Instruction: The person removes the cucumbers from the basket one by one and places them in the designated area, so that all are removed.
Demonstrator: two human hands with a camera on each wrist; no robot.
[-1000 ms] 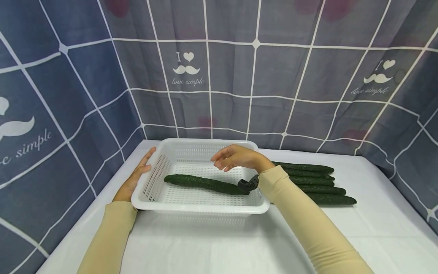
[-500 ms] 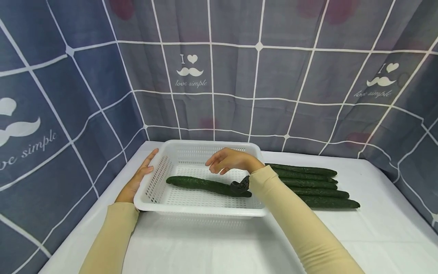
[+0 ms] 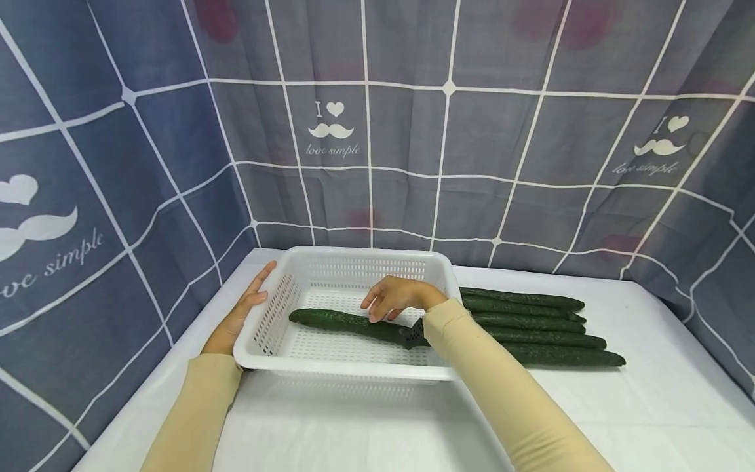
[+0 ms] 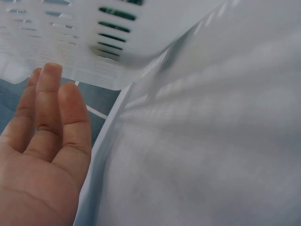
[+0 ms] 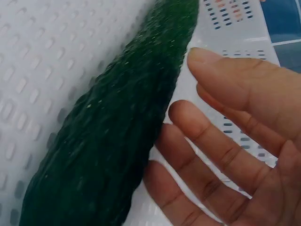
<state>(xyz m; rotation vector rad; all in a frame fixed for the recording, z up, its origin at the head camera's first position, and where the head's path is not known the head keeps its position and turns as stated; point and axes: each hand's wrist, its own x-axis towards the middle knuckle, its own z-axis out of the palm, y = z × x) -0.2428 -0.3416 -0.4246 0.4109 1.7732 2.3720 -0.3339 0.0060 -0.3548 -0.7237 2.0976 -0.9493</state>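
A white perforated plastic basket [image 3: 348, 369] stands on the table with one long dark green cucumber [image 3: 330, 319] lying crosswise in it. Against the basket's left side rests my left hand [image 3: 232, 321], thumb at the rim; in the left wrist view that hand's fingers [image 4: 49, 103] extend under the slotted wall. My right hand [image 3: 404, 295] is inside the basket, low over the cucumber's right half. Seen from the right wrist, its loosely bent fingertips [image 5: 186, 113] are right at the cucumber's side, with the thumb at the same edge and not wrapped round it.
Right of the basket, several more cucumbers [image 3: 557, 355] lie side by side on the white tablecloth [image 3: 666, 393], partly behind the right sleeve. A grey checked curtain [image 3: 407, 196] closes off the back and both sides. A black wrist camera [image 3: 415, 335] overlaps the cucumber.
My right hand has come down and slightly left, from above the basket to close beside the cucumber. My left hand stays at the basket's side. The whole view has shifted slightly.
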